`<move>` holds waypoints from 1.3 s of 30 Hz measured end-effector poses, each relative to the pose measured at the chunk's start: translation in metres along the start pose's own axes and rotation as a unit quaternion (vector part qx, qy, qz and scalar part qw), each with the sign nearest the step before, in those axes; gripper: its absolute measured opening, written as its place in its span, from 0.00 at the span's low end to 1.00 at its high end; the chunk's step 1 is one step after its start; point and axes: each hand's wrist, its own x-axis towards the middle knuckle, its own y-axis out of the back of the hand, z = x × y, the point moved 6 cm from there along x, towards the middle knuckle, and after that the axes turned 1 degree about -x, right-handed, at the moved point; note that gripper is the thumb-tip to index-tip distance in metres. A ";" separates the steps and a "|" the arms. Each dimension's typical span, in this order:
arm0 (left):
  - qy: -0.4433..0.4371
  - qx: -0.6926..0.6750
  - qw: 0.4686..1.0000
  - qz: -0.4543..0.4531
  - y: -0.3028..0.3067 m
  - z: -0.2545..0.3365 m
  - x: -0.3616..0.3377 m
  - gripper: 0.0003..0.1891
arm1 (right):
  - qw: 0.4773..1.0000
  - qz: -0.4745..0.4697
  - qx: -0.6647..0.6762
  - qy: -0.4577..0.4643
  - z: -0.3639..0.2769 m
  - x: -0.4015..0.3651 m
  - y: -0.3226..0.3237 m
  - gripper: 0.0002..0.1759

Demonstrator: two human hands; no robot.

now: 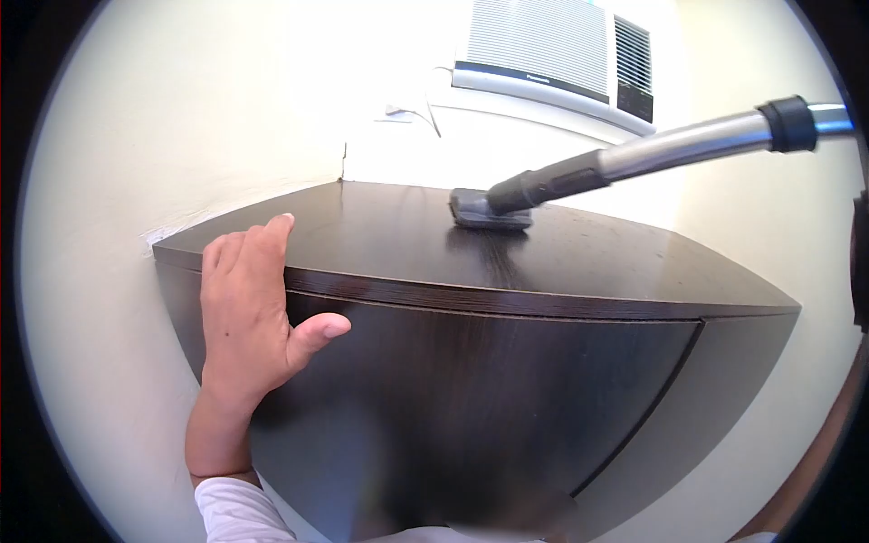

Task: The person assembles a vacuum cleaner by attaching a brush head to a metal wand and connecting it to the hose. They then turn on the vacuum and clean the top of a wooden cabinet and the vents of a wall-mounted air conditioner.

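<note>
My left hand point(249, 303) rests at the front left edge of a dark brown wooden cabinet point(380, 235). Its fingers lie over the top's edge and its thumb points away to the right, so the hand is open. On the cabinet top sits a grey vacuum cleaner brush head point(489, 210), fixed to a metal vacuum tube point(688, 145) with a black collar that runs out at the right edge. My right hand is out of view; only part of an arm point(815, 452) shows at the lower right.
An air conditioner point(543, 50) is set in the back wall above the cabinet. A white plug and cord point(407, 111) hang from that wall. Pale walls flank the cabinet on both sides, and a dark object point(860, 262) shows at the right edge.
</note>
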 end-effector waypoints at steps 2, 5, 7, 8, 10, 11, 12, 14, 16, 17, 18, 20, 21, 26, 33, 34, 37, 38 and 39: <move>-0.001 0.010 1.000 0.001 0.000 0.000 -0.001 0.54 | 0.997 -0.043 0.037 -0.046 0.043 0.007 -0.016 0.16; 0.009 0.008 1.000 -0.008 -0.001 0.001 0.000 0.54 | 0.993 -0.090 -0.015 0.069 0.113 0.037 -0.044 0.13; 0.010 0.010 1.000 -0.005 -0.002 0.001 0.000 0.54 | 0.967 -0.255 -0.007 -0.013 0.160 0.074 -0.062 0.14; 0.010 0.010 1.000 -0.005 -0.002 0.001 0.000 0.54 | 0.943 -0.329 0.020 -0.051 0.185 0.081 -0.068 0.15; 0.017 0.006 1.000 -0.004 -0.002 0.002 0.000 0.53 | 0.983 -0.158 0.072 -0.066 0.232 0.015 -0.124 0.15; 0.022 0.005 1.000 -0.005 -0.002 0.002 0.000 0.53 | 0.984 -0.135 0.081 -0.080 0.253 0.005 -0.141 0.16; 0.017 0.008 1.000 -0.001 -0.001 0.003 0.001 0.53 | 0.995 -0.079 0.048 0.029 0.267 -0.024 -0.157 0.09; 0.008 0.016 1.000 0.006 -0.003 0.002 0.000 0.53 | 0.990 -0.088 0.110 -0.009 0.313 -0.021 -0.183 0.09; 0.007 0.017 1.000 0.002 -0.002 0.005 0.001 0.53 | 0.991 -0.074 0.107 -0.032 0.346 -0.044 -0.208 0.09; 0.005 0.018 1.000 -0.001 -0.001 0.008 0.003 0.53 | 0.993 -0.061 0.097 -0.036 0.357 -0.055 -0.217 0.09; 0.005 0.017 1.000 -0.003 0.000 0.011 0.004 0.53 | 0.990 -0.098 0.092 -0.047 0.369 -0.064 -0.226 0.09; 0.005 0.014 1.000 -0.008 0.002 0.017 0.007 0.52 | 0.990 -0.101 0.079 -0.065 0.398 -0.079 -0.241 0.11; 0.016 0.012 0.999 -0.026 0.002 0.018 0.007 0.51 | 0.993 -0.084 0.056 -0.062 0.403 -0.091 -0.246 0.12; 0.037 0.004 0.997 -0.066 0.003 0.024 0.009 0.49 | 0.988 -0.140 0.040 -0.046 0.373 -0.105 -0.256 0.14; 0.027 -0.012 0.997 -0.066 0.008 0.027 0.014 0.48 | 0.990 -0.086 0.106 -0.034 0.247 -0.042 -0.202 0.12; 0.022 -0.018 0.998 -0.054 0.009 0.026 0.012 0.46 | 0.991 -0.104 0.073 0.029 0.220 -0.049 -0.191 0.12; 0.080 -0.079 0.993 -0.041 0.014 0.016 0.015 0.38 | 0.987 -0.152 0.035 -0.037 0.154 -0.008 -0.163 0.18; 0.110 -0.107 0.987 -0.036 0.015 0.005 0.018 0.36 | 0.985 -0.169 0.025 -0.013 0.130 -0.008 -0.163 0.18; 0.123 -0.144 0.980 -0.063 0.013 0.000 0.026 0.34 | 0.989 -0.143 0.023 -0.008 0.106 -0.010 -0.160 0.19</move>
